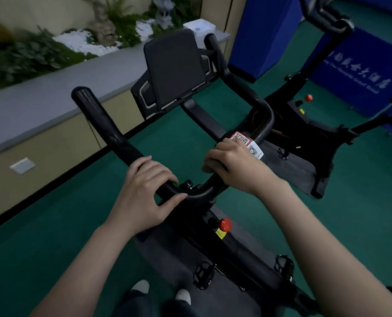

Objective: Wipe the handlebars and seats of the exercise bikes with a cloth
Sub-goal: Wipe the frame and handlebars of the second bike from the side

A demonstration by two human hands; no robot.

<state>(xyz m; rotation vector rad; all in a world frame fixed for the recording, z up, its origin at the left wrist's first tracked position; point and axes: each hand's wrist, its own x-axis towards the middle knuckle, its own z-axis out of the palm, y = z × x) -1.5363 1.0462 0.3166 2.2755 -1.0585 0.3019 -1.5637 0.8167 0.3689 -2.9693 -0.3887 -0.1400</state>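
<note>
- I take the handlebar (112, 133) of the near exercise bike as my landmark; its black loop runs from the left horn, down through the low bend, and up the right side past the dark console screen (174, 69).
- My left hand (144, 191) grips the bar just left of that bend, fingers curled over the top and thumb lying along the near side; I judge this a steadying hold.
- My right hand (229, 163) grips the bar just right of the bend, fingers wrapped tight, knuckles touching the QR stickers (247, 144) on the centre post.
- The cloth: I cannot see one. Nothing pale shows between either set of fingers and the bar, so I cannot tell whether a cloth is hidden under a palm or absent.
- The seat of this bike is not in view; below the handlebar I see only the red knob (224, 224), the pedals (204, 275) and my shoes.
- A second bike (304, 124) stands well beyond the handlebar's right side, near blue panels.
- My judgement: with both hands clamped, wiping proper has yet to reach the horns.
</note>
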